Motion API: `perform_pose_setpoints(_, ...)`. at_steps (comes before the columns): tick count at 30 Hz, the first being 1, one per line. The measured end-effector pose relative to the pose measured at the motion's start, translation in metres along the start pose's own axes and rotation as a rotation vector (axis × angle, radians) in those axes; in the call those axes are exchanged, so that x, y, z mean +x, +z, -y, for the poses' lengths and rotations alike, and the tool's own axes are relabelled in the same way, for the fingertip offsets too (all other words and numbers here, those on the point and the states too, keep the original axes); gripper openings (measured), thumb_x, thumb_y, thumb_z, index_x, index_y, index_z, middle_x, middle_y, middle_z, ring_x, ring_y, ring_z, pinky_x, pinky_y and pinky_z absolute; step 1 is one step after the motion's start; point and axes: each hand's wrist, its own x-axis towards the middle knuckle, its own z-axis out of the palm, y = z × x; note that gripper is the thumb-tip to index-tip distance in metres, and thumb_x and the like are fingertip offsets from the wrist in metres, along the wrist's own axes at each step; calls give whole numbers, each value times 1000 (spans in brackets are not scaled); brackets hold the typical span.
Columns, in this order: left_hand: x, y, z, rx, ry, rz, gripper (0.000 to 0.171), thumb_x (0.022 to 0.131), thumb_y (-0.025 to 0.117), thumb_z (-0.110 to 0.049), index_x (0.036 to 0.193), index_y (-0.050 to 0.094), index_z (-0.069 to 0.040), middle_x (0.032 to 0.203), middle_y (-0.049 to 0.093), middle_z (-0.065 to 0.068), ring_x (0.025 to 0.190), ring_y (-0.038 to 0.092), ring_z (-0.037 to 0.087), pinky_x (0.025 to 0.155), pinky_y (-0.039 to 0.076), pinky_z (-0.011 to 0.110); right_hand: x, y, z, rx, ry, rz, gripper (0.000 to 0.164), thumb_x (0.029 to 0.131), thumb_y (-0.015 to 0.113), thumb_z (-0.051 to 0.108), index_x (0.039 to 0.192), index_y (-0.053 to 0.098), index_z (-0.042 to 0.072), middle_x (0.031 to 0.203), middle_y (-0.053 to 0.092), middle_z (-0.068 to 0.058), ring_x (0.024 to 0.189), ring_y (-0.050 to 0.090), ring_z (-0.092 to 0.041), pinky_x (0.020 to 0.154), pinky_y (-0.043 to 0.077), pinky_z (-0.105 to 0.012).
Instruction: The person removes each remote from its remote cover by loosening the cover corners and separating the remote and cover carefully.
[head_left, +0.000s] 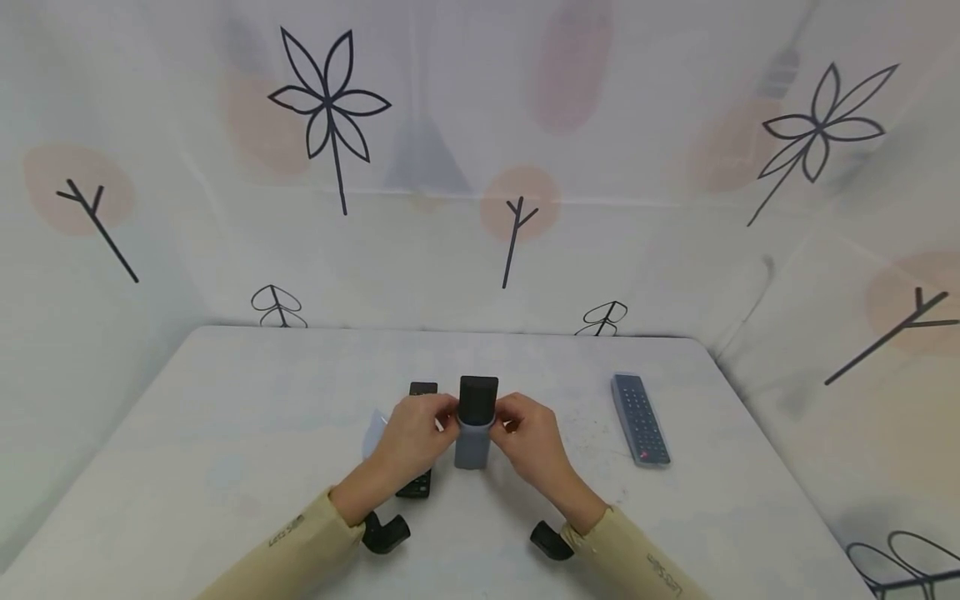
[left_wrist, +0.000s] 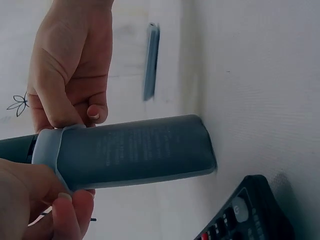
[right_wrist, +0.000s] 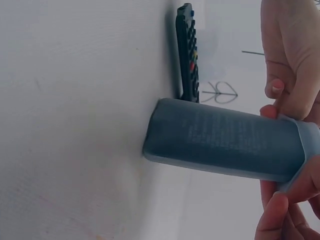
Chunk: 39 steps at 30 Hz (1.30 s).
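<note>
Pale patch (head_left: 373,433): a bluish, film-like shape on the table (head_left: 225,417), just left of the grip; loose cover or print, one cannot tell.
Black remote (head_left: 415,485): lies flat, near the grip on its left, its middle hidden in the head view.
Left hand (head_left: 416,425): thumb and fingertips form a narrow pinch on the left edge of the rim of the sleeve (head_left: 472,450).
Held remote (head_left: 477,400): stands upright between the two pinches, its dark upper part bare above them.
Sleeve: translucent, blue-grey, around the held remote below the grip; its lower end appears to rest on the table, and faint print shows through.
Right hand (head_left: 531,429): mirrors the left, pinching the opposite edge of the rim.
Blue-grey remote (head_left: 640,421): lies flat, well apart from the grip on its right, apparently within a similar cover.
Step in hand: judged to be working the rim along the remote; whether upward or downward, a single moment does not settle.
Next move: probably calls for an even pull from both pinches, with the remote held plumb so that the thin rim neither twists nor slips.
</note>
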Motion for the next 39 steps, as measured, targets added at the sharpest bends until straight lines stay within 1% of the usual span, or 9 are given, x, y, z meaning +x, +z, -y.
perform_pose_setpoints(2,0,1,1,-3,-2,15,14,82,69,4,93,73,-4,79,70,-1,67,59,8,59,49,22,-1,0,-1,7,12,8,21,80,72,-9,89,75,10,82,68,7,76,65,-12,66,55,-32)
perform_pose_setpoints(9,-3,6,8,-27,-42,86,14,85,67,4,92,73,-6,75,66,-4,65,55,8,56,48,23,-5,4,-9,14,79,57,22,80,71,-12,88,72,9,81,67,5,74,60,-13,65,51,-26)
perform_pose_setpoints(15,-4,10,14,-37,-43,116,14,84,66,4,91,72,-7,76,66,-4,64,55,8,56,48,23,-7,7,-18,11,90,94,26,79,68,-15,89,73,9,81,67,4,73,59,-13,66,52,-27)
perform_pose_setpoints(21,-4,13,19,-40,-54,135,14,84,65,4,89,71,-7,75,66,-4,63,54,8,57,47,23,-6,7,-23,7,122,139,27,80,67,-13,93,75,9,84,68,2,74,60,-14,67,51,-29)
perform_pose_setpoints(25,-5,15,22,-41,-56,140,14,84,64,3,87,70,-9,73,64,-5,63,53,8,57,47,23,-5,7,-25,6,119,166,27,80,67,-13,94,76,8,86,69,1,74,61,-14,68,52,-29)
perform_pose_setpoints(33,-7,18,26,-35,-40,142,15,81,65,4,82,67,-11,70,60,-7,61,51,7,55,46,23,-5,8,-27,-3,99,206,25,79,65,-14,89,76,5,85,68,1,71,57,-12,64,51,-26)
perform_pose_setpoints(35,-7,19,25,-39,-44,148,15,81,64,4,82,66,-10,70,60,-7,60,51,7,54,45,24,-5,8,-27,-6,84,212,25,78,65,-15,88,76,5,84,67,1,70,56,-12,62,50,-26)
perform_pose_setpoints(39,-7,19,25,-39,-58,167,14,82,64,4,81,65,-11,68,57,-7,59,50,7,53,44,24,-4,7,-27,-13,81,225,24,77,64,-16,85,76,4,82,66,0,68,54,-11,60,48,-25)
